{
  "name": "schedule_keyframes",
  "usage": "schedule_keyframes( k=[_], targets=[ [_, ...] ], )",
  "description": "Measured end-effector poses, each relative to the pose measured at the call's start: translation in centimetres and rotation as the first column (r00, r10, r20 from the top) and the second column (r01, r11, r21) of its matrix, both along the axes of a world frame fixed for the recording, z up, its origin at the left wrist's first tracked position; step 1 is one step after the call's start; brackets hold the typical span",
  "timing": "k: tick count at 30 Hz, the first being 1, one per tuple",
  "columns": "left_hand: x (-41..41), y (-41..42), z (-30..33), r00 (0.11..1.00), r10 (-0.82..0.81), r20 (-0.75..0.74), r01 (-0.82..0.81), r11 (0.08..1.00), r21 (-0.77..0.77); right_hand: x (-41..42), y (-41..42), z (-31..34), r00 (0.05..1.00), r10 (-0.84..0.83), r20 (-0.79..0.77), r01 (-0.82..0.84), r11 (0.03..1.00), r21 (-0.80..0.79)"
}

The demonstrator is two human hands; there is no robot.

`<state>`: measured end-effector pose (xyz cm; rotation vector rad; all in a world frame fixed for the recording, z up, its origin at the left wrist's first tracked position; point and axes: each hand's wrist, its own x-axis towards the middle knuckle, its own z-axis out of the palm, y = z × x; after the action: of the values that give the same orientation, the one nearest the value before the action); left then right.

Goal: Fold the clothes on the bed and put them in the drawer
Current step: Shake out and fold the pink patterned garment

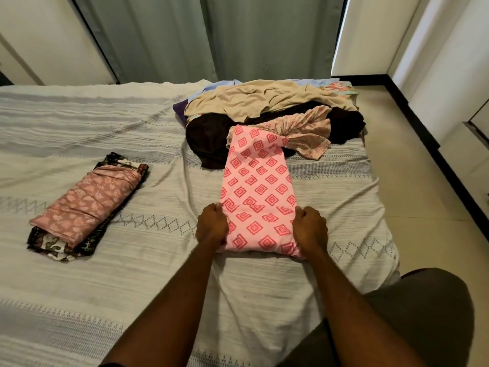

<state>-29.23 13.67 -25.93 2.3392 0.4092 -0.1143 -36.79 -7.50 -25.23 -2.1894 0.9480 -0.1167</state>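
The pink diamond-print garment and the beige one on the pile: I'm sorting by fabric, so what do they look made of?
The pink diamond-print garment looks like thin printed woven cloth, probably cotton: matte, with crisp creases. The beige garment looks like a softer knit, draping in loose, rounded folds. Neither can be confirmed by sight.

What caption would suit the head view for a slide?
Both hands, left hand and right hand, grip the pink diamond-print cloth on the bed, mid-fold.

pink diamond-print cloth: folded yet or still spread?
Partly folded. The pink diamond-print cloth lies as a long narrow strip; left hand and right hand grip its near end.
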Motion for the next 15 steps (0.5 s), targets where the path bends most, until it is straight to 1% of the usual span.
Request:
schedule_keyframes(
  k=[2, 3, 5, 6, 7, 8, 9, 10, 11, 12, 13, 14, 15],
  targets=[
    [-0.2, 0.1, 0.1, 1.000, 0.014, 0.017, -0.014, 1.000, -0.012, -0.6, -0.1, 0.1, 0.998, 0.012, 0.059, -0.017, 0.996, 0.086],
    [-0.5, 0.2, 0.1, 0.998, 0.041, 0.051, -0.039, 0.998, -0.044, -1.0, -0.4, 0.0, 0.992, 0.028, 0.125, -0.048, 0.987, 0.156],
    [-1.8, 1.0, 0.3, 0.975, 0.103, 0.198, -0.065, 0.980, -0.189, -2.3, -1.3, 0.6, 0.966, 0.033, 0.255, -0.120, 0.936, 0.332],
    [-2.7, 1.6, 0.4, 0.947, 0.102, 0.304, -0.030, 0.972, -0.234, -3.1, -2.0, 0.9, 0.950, 0.076, 0.304, -0.195, 0.902, 0.386],
    [-3.6, 2.3, 0.3, 0.917, 0.054, 0.396, 0.044, 0.971, -0.236, -4.0, -2.9, 1.1, 0.919, 0.175, 0.353, -0.309, 0.876, 0.370],
    [-4.5, 3.2, 0.3, 0.885, -0.039, 0.465, 0.156, 0.964, -0.217, -4.7, -3.9, 1.0, 0.875, 0.316, 0.367, -0.428, 0.859, 0.281],
    [-5.4, 4.1, 0.0, 0.848, -0.158, 0.505, 0.287, 0.939, -0.189, -5.3, -4.9, 0.4, 0.822, 0.451, 0.347, -0.529, 0.831, 0.172],
    [-6.0, 5.0, -0.3, 0.803, -0.305, 0.512, 0.415, 0.903, -0.113, -5.7, -5.6, -0.1, 0.761, 0.573, 0.304, -0.621, 0.778, 0.089],
    [-6.5, 5.8, -0.8, 0.727, -0.465, 0.505, 0.534, 0.845, 0.010, -6.2, -5.8, -0.7, 0.705, 0.668, 0.238, -0.693, 0.721, 0.026],
    [-6.4, 6.5, -1.3, 0.638, -0.600, 0.482, 0.620, 0.772, 0.140, -6.3, -6.0, -1.5, 0.655, 0.737, 0.168, -0.741, 0.669, -0.048],
    [-6.2, 7.0, -1.8, 0.567, -0.682, 0.461, 0.666, 0.710, 0.230, -6.2, -5.9, -2.1, 0.618, 0.780, 0.098, -0.771, 0.626, -0.114],
    [-5.9, 7.4, -2.1, 0.538, -0.718, 0.441, 0.685, 0.678, 0.268, -6.1, -5.6, -2.4, 0.606, 0.794, 0.040, -0.781, 0.604, -0.162],
    [-5.4, 7.7, -2.4, 0.534, -0.723, 0.438, 0.690, 0.672, 0.269, -5.8, -5.3, -2.4, 0.606, 0.795, -0.003, -0.780, 0.594, -0.197]
  ],
)
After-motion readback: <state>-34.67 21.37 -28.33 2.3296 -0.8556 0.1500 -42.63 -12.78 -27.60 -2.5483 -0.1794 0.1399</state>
